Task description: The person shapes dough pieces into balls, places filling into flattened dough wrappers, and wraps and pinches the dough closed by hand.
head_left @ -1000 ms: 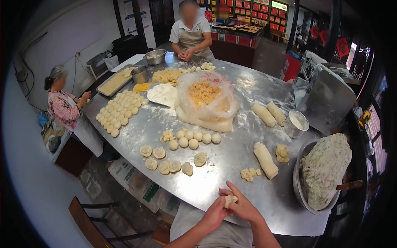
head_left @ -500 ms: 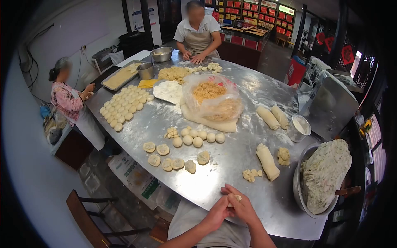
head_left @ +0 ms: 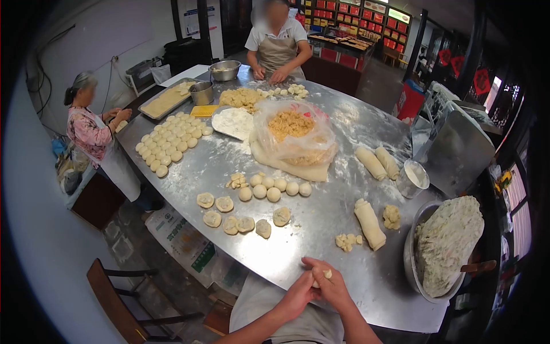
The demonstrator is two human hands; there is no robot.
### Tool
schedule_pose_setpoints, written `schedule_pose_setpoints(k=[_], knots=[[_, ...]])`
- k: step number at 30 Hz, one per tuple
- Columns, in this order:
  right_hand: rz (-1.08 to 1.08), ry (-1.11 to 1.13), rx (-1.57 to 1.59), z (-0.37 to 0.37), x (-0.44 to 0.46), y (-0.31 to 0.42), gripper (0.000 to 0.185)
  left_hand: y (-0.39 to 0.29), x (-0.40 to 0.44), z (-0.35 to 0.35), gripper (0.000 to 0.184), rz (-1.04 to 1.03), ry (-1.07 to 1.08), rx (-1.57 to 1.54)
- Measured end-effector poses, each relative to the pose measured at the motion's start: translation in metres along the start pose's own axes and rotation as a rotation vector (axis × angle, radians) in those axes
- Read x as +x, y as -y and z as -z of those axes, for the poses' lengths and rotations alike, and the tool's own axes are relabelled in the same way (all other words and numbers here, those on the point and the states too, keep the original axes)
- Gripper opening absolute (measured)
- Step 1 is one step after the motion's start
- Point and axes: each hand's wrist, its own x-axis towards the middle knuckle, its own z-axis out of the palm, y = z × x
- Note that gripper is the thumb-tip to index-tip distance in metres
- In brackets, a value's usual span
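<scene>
At the near edge of the metal table, my left hand (head_left: 298, 297) and my right hand (head_left: 333, 291) come together around a small piece of pale dough (head_left: 326, 274). Only a bit of the dough shows between the fingers; the rest is hidden. Ahead and to the left lie several flattened dough rounds with a greyish filling on top, such as this filled round (head_left: 263, 229). Behind them sit smooth dough balls (head_left: 274, 195) and small dough bits (head_left: 236, 181). To the right are a dough roll (head_left: 369, 225), a dough lump (head_left: 392, 217) and cut dough pieces (head_left: 347, 242).
A large bowl (head_left: 409, 252) of pale green-flecked mixture (head_left: 450, 243) with a wooden handle stands at right. Mid-table is a plastic bag of crumbly filling (head_left: 291, 127). Rows of dough balls (head_left: 172, 137) lie left. Two co-workers (head_left: 278, 49) stand at the far and left sides.
My hands stay closed around the dough, with the fingers slightly shifted. The view has tilted a little. The co-worker at left now holds both hands closer together in front.
</scene>
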Motion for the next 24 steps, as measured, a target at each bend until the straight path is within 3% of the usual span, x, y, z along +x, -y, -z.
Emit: schedule_pose_setpoints(k=[5, 6, 8, 10, 13, 16, 19, 22, 24], knots=[[-0.373, 0.264, 0.13, 0.019, -0.004, 0.037, 0.042, 0.014, 0.014, 0.054, 0.058, 0.103, 0.473, -0.167], [-0.438, 0.282, 0.106, 0.017, -0.005, 0.044, 0.042, 0.012, 0.012, 0.05, 0.058, 0.125, 0.453, -0.164], [-0.298, 0.249, -0.014, 0.018, -0.004, 0.035, 0.043, -0.001, 0.004, 0.027, 0.058, 0.163, 0.286, -0.111], [0.099, 0.16, -0.205, 0.017, 0.002, -0.002, 0.044, -0.012, 0.0, -0.002, 0.057, 0.13, 0.105, -0.106], [0.167, 0.057, -0.263, 0.012, 0.002, -0.015, 0.044, -0.014, -0.002, -0.02, 0.054, 0.027, -0.003, -0.196], [0.041, 0.013, -0.04, 0.005, -0.006, 0.002, 0.039, -0.01, -0.001, -0.013, 0.049, -0.003, -0.025, -0.185], [-0.167, 0.19, 0.318, 0.032, -0.006, 0.019, 0.04, -0.001, 0.005, 0.02, 0.043, 0.033, 0.095, -0.177], [0.028, 0.298, -0.192, 0.051, -0.007, 0.026, 0.045, -0.007, 0.0, 0.018, 0.039, 0.117, 0.157, -0.256], [0.0, 0.276, -0.196, 0.049, -0.009, 0.029, 0.04, -0.014, -0.001, 0.007, 0.038, 0.182, 0.152, -0.27]])
